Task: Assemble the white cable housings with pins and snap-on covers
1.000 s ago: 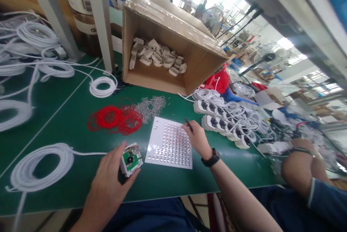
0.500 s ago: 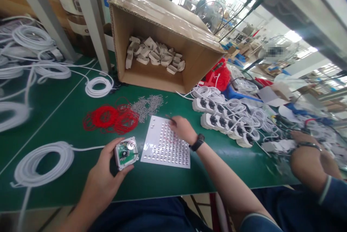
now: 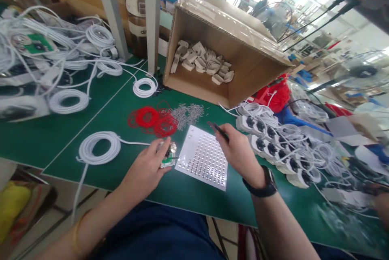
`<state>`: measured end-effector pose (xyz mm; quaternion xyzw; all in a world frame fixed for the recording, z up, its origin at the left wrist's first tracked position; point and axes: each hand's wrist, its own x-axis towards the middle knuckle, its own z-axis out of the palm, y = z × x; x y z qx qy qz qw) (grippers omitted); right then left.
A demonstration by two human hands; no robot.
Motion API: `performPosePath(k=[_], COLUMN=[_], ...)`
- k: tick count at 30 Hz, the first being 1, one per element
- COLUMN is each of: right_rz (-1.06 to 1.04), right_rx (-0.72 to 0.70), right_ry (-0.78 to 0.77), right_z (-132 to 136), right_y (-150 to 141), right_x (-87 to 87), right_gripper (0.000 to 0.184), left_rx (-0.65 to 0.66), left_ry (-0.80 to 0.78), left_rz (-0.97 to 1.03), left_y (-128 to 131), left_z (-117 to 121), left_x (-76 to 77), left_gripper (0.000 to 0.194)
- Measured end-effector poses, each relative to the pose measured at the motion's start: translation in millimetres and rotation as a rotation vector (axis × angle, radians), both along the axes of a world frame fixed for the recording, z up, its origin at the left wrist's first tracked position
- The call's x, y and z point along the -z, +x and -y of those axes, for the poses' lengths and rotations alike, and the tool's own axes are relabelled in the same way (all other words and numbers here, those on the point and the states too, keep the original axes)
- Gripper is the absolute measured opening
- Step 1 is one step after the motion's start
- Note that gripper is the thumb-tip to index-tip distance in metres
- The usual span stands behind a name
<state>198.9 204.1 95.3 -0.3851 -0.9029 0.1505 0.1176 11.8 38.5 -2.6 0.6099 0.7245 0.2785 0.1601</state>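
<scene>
My left hand [image 3: 147, 167] grips a small square white housing [image 3: 168, 162] with a green circuit board inside; the fingers lie over its upper part and hide much of it. A white cable runs from its left side to a coil [image 3: 100, 148] on the green table. My right hand [image 3: 240, 156] is closed around dark tweezers [image 3: 221, 132], their tips pointing up and left above a white sheet [image 3: 188, 150]. Rows of shiny round dots cover most of this sheet, which lies between my hands.
Behind the sheet lie red rings [image 3: 148, 117] and a heap of small metal pins [image 3: 188, 115]. A cardboard box [image 3: 194, 79] on its side holds white plastic parts. White socket strips [image 3: 273, 150] stand right; cable coils [image 3: 69, 101] crowd the left. Someone's arm shows far right.
My right hand has lifted off the dotted sheet with the tweezers. My left hand's fingers have moved over the top of the housing. The view has swung left.
</scene>
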Motion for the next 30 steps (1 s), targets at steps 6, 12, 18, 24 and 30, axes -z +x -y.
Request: performPosePath(k=[6, 12, 18, 24, 30], right_rz=[-0.057, 0.026, 0.025, 0.026, 0.043], right_rx=[-0.164, -0.314, -0.213, -0.226, -0.3], right_ry=[-0.108, -0.288, -0.257, -0.245, -0.244], right_z=[69, 116, 99, 86, 72], right_y=[-23, -63, -82, -83, -84], right_x=[-43.2, -19.9, -4.0, -11.3, -8.2], right_gripper=[0.007, 0.014, 0.008, 0.009, 0.011], left_rx=[-0.083, 0.019, 0.016, 0.01, 0.01], left_ry=[0.15, 0.308, 0.345, 0.374, 0.37], left_rz=[0.288, 0.453, 0.512, 0.524, 0.529], left_y=[-6, -16, -19, -21, -23], left_z=[3, 12, 17, 18, 21], left_x=[2.5, 7.8, 7.5, 3.1, 2.3], left_gripper=[0.067, 0.055, 0.057, 0.052, 0.058])
